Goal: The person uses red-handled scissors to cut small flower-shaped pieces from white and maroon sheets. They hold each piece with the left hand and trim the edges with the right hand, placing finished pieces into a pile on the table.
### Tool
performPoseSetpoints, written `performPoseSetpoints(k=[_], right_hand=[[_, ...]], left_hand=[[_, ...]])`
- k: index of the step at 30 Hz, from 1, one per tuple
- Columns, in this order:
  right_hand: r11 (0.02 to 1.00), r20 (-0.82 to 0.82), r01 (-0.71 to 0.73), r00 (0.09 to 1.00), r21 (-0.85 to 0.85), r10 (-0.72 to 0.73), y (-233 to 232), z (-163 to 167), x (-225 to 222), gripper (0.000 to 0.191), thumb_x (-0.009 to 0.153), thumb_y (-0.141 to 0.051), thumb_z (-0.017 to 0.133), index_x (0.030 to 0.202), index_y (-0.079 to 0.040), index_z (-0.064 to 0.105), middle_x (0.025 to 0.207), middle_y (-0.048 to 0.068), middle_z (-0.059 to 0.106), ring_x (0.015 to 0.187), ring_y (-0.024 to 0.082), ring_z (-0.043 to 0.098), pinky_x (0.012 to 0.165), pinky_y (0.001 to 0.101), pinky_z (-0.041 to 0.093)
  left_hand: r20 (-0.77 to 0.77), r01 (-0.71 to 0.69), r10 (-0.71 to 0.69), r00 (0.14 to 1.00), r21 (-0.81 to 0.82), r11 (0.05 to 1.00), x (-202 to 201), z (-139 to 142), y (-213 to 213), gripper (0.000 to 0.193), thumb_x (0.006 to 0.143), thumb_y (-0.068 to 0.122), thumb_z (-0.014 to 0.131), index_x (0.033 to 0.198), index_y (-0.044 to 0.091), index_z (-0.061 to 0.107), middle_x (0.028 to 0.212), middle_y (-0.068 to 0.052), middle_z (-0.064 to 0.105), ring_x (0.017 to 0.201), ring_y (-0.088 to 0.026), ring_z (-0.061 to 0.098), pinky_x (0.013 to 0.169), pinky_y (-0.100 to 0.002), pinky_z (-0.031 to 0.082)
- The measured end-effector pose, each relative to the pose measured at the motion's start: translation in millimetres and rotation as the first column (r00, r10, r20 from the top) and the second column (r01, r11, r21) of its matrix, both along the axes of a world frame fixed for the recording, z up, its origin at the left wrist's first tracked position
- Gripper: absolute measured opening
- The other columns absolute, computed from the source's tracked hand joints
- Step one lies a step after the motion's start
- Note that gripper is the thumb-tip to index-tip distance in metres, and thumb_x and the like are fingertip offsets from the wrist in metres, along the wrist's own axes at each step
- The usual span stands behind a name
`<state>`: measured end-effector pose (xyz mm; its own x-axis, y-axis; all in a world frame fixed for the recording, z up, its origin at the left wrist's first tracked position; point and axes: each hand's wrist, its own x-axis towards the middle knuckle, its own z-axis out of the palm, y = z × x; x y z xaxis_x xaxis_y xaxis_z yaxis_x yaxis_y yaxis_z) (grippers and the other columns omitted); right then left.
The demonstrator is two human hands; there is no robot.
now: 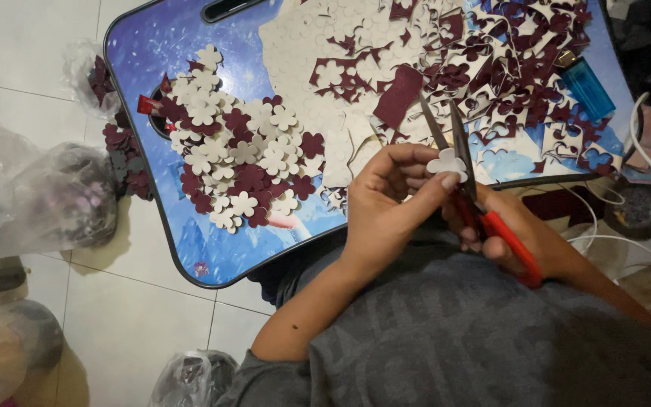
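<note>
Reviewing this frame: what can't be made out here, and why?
All in the head view:
- Flower cutout: its maroon or pale back face is hidden; left hand fingers cover its lower edge.
- Scissors: the red handles are mostly wrapped by the right hand.
- Plastic bags on the floor: contents blurred behind film.
- Lap table: its top edge is cut off by the frame.

The single head-worn camera looks steeply down from close above onto the blue, rounded lap desk (190,249) and white tiled floor (126,316).
</note>
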<state>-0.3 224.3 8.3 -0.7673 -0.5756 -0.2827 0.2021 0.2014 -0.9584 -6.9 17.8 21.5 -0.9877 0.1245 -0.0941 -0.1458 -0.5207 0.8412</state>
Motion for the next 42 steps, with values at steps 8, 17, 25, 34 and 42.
performPoseSetpoints(k=[8, 17, 25, 34, 42], right_hand=[[0.999, -0.013, 0.02, 1.0, -0.036, -0.021, -8, 2, 0, 0.11, 0.067, -0.1, 0.046, 0.114, -0.001, 0.052, 0.077, 0.0, 0.047, 0.065, 0.01, 0.046, 0.056, 0.0272, 0.042], [0.999, -0.072, 0.051, 0.996, 0.009, -0.051, -16, 10, -1, 0.12, 0.067, -0.1, 0.041, 0.133, -0.001, 0.05, 0.073, -0.002, 0.046, 0.061, 0.007, 0.044, 0.054, 0.0255, 0.04], [0.999, -0.031, 0.05, 0.998, 0.011, -0.05, -11, 6, 1, 0.11, 0.069, -0.098, 0.045, 0.114, 0.002, 0.052, 0.075, -0.002, 0.047, 0.061, 0.008, 0.046, 0.053, 0.0259, 0.041], [0.995, -0.039, -0.026, 0.999, 0.099, 0.03, -5, 18, -2, 0.132, 0.062, -0.1, 0.041, 0.15, -0.002, 0.036, 0.084, 0.002, 0.056, 0.071, 0.013, 0.052, 0.061, 0.0304, 0.047], [0.979, 0.002, -0.037, 0.999, 0.199, 0.037, -3, 16, -3, 0.138, 0.054, -0.101, 0.038, 0.155, -0.007, 0.034, 0.074, 0.004, 0.049, 0.061, 0.014, 0.048, 0.053, 0.032, 0.046]], left_hand=[[0.03, 0.007, -0.004, 1.0, -0.086, 0.996, 2, -1, 4, 0.029, 0.096, 0.008, 0.079, 0.119, -0.001, 0.063, 0.101, -0.007, 0.072, 0.09, -0.01, 0.07, 0.08, -0.024, 0.06], [0.033, 0.003, -0.001, 0.999, -0.079, 0.997, 1, -4, 5, 0.026, 0.097, 0.009, 0.079, 0.116, 0.0, 0.064, 0.099, -0.007, 0.073, 0.09, -0.01, 0.071, 0.081, -0.024, 0.06], [-0.031, -0.068, 0.068, 0.997, -0.005, 0.998, 1, -2, 7, 0.026, 0.104, 0.009, 0.075, 0.123, -0.003, 0.063, 0.108, -0.009, 0.072, 0.099, -0.01, 0.069, 0.094, -0.026, 0.059], [0.014, -0.013, 0.017, 1.0, -0.198, 0.98, 3, 13, 1, 0.022, 0.098, 0.007, 0.076, 0.117, -0.004, 0.068, 0.107, -0.009, 0.075, 0.098, -0.012, 0.072, 0.087, -0.026, 0.062], [0.007, -0.01, 0.012, 1.0, -0.198, 0.98, 2, 14, -2, 0.025, 0.097, 0.006, 0.076, 0.119, -0.003, 0.068, 0.108, -0.009, 0.075, 0.099, -0.012, 0.072, 0.091, -0.026, 0.061]])
